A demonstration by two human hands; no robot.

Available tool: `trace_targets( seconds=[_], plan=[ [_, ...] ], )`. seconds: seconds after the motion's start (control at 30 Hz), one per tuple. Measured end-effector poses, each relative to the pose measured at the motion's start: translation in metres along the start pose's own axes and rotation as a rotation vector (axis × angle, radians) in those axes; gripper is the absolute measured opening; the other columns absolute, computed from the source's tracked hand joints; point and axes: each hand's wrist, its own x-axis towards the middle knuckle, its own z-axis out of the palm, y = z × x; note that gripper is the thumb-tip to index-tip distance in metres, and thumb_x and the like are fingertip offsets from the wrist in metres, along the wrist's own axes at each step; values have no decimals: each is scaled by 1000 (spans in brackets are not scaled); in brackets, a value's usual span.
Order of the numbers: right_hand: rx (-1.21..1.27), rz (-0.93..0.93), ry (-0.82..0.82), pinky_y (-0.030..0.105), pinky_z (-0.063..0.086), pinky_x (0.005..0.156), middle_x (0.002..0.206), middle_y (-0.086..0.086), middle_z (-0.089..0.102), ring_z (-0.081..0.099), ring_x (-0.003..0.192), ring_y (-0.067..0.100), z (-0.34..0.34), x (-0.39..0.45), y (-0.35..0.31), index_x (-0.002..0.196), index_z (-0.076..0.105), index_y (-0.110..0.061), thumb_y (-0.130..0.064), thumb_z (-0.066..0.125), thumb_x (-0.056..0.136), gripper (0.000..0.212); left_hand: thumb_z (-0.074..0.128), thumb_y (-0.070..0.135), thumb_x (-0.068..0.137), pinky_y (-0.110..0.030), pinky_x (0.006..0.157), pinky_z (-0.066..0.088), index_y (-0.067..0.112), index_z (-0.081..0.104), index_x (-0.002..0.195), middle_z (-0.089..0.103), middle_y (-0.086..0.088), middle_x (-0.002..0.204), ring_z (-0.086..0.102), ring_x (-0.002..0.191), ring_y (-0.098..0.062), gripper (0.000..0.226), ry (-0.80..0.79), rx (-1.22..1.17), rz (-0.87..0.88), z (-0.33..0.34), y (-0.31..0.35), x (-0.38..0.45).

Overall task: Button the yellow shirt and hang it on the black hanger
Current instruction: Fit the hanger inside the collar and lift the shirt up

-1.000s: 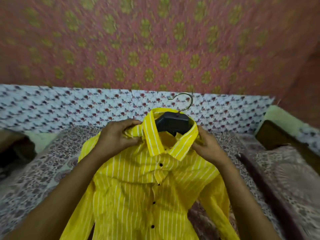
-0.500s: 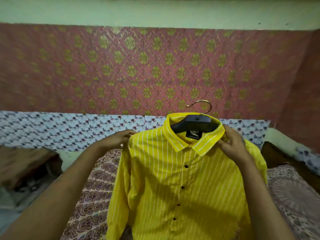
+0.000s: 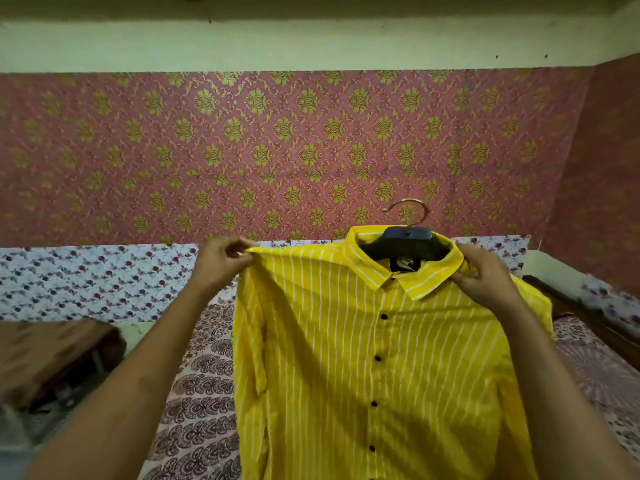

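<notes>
Shirt (image 3: 346, 358) yellow w/ white stripes, dark buttons; hanger (image 3: 408, 241) black, gold hook; wall (image 3: 277, 150) pink w/ olive damask.

Matt striped cloth shirt (image 3: 381, 358), matt black plastic hanger (image 3: 408, 239), shiny metal hook (image 3: 417, 210)

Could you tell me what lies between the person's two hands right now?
In the head view, the yellow shirt spans from the left hand to the right hand, its collar around the black hanger.
</notes>
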Motion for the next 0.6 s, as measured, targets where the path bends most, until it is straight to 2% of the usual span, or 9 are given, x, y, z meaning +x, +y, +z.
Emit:
trace_targets(
  seconds=[0.03,0.1,0.17,0.23,0.33,0.43,0.53,0.6],
  plan=[
    [6,4,10,51,46,88,109,17,67,60,105,37,0,0,-2,114,62,-11,-32,55,70,49,63,-1,82,-9,55,46,10,66,92,63,-1,77,56,68,-8,15,-88,34,18,-8,0,6],
    [79,24,23,49,45,86,109,19,66,60,104,37,-1,0,-8,115,61,-9,-26,57,75,44,67,4,80,-16,63,46,15,68,91,69,-6,92,59,74,-9,16,-412,326,-2,-26,-10,14],
    [154,36,4,47,46,84,108,18,67,61,102,34,-1,1,-16,115,61,-8,-25,58,74,44,71,9,78,-25,76,47,15,69,101,65,-4,111,60,88,-13,23,-669,565,-119,-37,-30,15],
    [137,16,-3,45,45,83,107,17,67,61,102,32,1,2,-22,115,61,-9,-30,53,70,50,70,10,80,-32,87,48,13,67,110,59,-4,123,58,98,-16,31,-673,498,-225,-41,-45,13],
    [135,5,-29,49,47,89,114,13,66,59,108,31,8,3,-31,120,60,-15,-35,54,70,54,63,6,86,-36,95,46,16,59,120,53,-2,128,55,109,-17,36,-648,238,-238,-31,-49,1],
    [172,-9,-72,51,48,88,114,6,67,60,107,28,10,5,-38,122,58,-25,-47,53,69,57,56,8,91,-33,96,42,19,49,129,53,-1,128,51,117,-17,41,-705,-7,-245,-14,-50,-14],
    [154,-5,-81,51,50,83,106,7,69,62,99,28,8,8,-42,116,60,-27,-42,54,71,47,55,7,90,-36,97,45,14,65,104,68,2,105,62,99,-11,19,-640,-99,-247,-9,-55,-19],
    [163,-13,-90,44,49,83,108,6,68,61,102,24,4,8,-43,116,61,-20,-33,55,73,45,60,10,87,-35,93,48,9,69,92,74,5,85,67,84,-9,10,-569,-110,-266,-17,-56,-17]
  ],
)
